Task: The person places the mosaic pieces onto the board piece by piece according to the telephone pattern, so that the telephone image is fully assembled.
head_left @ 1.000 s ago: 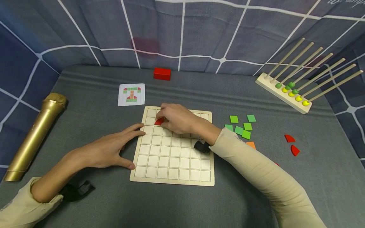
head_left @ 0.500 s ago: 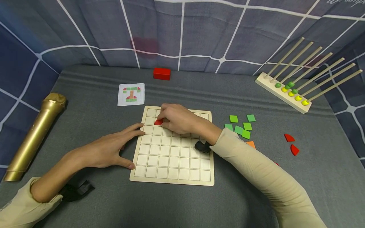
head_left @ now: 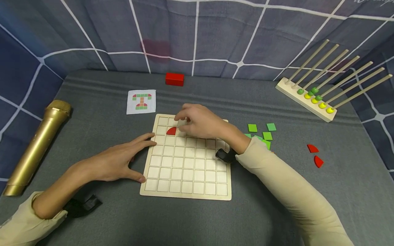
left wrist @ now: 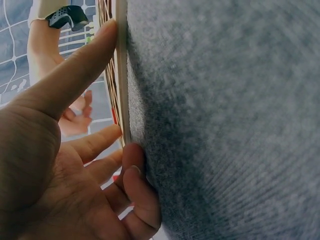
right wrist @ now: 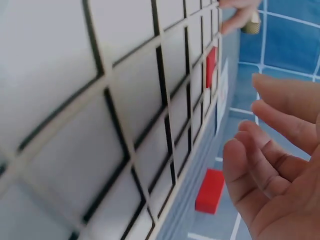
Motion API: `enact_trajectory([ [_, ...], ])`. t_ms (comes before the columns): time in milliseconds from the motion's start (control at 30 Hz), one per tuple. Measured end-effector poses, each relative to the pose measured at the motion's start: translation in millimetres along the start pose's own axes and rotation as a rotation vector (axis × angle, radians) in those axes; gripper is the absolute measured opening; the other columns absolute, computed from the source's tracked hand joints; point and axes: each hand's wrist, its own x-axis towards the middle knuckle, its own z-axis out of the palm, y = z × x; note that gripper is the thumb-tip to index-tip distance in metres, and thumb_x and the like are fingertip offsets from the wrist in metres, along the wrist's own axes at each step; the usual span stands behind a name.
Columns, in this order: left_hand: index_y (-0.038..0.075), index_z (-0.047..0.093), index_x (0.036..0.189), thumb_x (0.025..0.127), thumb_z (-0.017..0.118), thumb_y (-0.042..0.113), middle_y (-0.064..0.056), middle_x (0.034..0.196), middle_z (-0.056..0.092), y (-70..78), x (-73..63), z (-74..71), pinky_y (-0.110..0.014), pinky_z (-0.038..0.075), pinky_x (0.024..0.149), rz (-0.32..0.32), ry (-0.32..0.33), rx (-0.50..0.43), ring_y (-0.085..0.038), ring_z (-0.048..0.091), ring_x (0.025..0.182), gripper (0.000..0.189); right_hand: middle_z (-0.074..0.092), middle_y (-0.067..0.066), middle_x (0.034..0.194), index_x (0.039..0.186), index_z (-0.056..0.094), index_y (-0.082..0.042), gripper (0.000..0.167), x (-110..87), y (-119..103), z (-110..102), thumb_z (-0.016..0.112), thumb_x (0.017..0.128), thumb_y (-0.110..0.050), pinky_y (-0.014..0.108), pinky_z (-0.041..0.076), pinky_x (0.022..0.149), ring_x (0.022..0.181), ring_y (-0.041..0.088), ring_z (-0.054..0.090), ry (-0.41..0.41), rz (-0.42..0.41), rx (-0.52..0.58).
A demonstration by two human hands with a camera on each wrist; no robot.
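Observation:
A pale wooden grid board lies on the grey cloth. On it, one red quarter-circle tile sits in a cell of the second row, second from the left. My right hand hovers just right of that tile, fingers loosely bent and holding nothing; the right wrist view shows the tile apart from the fingertips. My left hand touches the board's left edge with thumb and fingertips. In the left wrist view its outer fingers bend beside the edge, and something red beneath them is mostly hidden.
Several green square tiles lie right of the board, some behind the right sleeve. Farther right are two red quarter-circle tiles. A pattern card, red block, gold microphone and bead-and-peg stand surround the board.
My right hand has let go of the red quarter-circle tile and moved slightly up and right, leaving the tile in its cell. The left hand stays at the board's edge.

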Motion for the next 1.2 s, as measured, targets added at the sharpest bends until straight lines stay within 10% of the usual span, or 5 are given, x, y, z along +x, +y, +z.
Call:
enact_trajectory([
  [400,0.021,0.037,0.151,0.071,0.082,0.056,0.002,0.163,0.014,0.4,-0.8,0.3,-0.038,0.039,0.076,0.004,0.011,0.002,-0.01,0.048,0.076,0.098,0.063,0.007,0.094,0.109,0.072,-0.003,0.024,-70.6,25,-21,0.075,0.087,-0.011,0.035,0.048,0.072,0.083,0.013,0.056,0.181,0.028,0.161],
  [800,0.022,0.038,0.151,0.071,0.08,0.061,0.005,0.163,0.014,0.2,-2.8,1.1,-0.051,0.04,0.093,0.009,0.019,-0.002,-0.026,0.045,0.126,0.099,0.059,-0.002,0.089,0.108,0.073,-0.009,0.019,-153.9,56,-30,0.074,0.09,-0.015,0.027,0.044,0.067,0.08,0.014,0.053,0.286,0.232,0.17],
  [1200,0.021,0.038,0.151,0.072,0.081,0.059,0.005,0.163,0.013,1.0,-3.1,0.7,-0.052,0.04,0.093,0.011,0.016,0.005,-0.027,0.044,0.129,0.097,0.064,0.007,0.097,0.112,0.071,-0.002,0.023,-174.6,91,-37,0.072,0.09,-0.008,0.022,0.043,0.065,0.08,0.014,0.054,0.332,0.334,0.093],
])
